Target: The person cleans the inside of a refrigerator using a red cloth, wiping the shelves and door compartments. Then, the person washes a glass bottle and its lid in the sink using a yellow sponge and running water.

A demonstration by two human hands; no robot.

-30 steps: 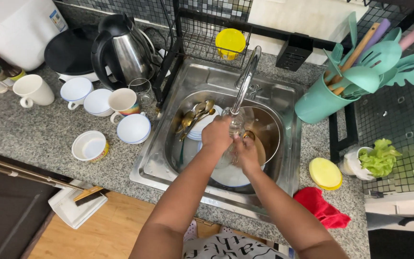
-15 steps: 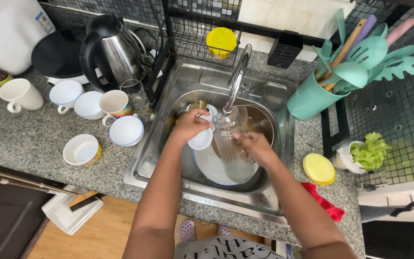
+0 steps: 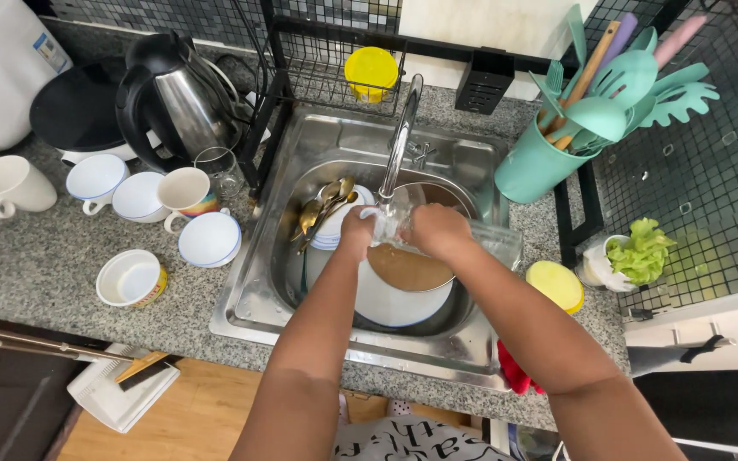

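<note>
Your left hand (image 3: 357,232) and right hand (image 3: 437,230) grip a clear glass (image 3: 393,224) under the tap (image 3: 399,141), spoons (image 3: 322,205) at nine o'clock.

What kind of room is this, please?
Most likely a home kitchen. A steel sink with a tap is set into a granite counter; beside it stand an electric kettle, cups and a teal holder of cooking utensils. Both hands wash something under the tap.

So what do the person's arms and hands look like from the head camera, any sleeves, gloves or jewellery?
Both arms are bare to the bottom edge of the picture: no sleeves in view. The left hand and right hand wear no gloves; no watch or bracelet shows, and rings are too small to tell.
</note>
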